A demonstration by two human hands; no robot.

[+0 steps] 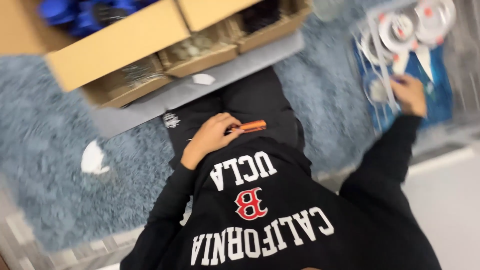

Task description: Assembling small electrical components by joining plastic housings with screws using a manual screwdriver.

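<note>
On the far left a white scrap (93, 159) lies on the shaggy blue-grey rug (45, 200), and open cardboard boxes (130, 45) stand at the top, near the knees. The left hand (210, 137) rests on the black-clad lap, its fingers (227, 124) closed around an orange-handled tool (250, 126), kept close against the body. To the right, the right hand (411, 94) stretches out to round white parts in clear packaging (410, 27) on a blue sheet (440, 95); blur hides its grip.
</note>
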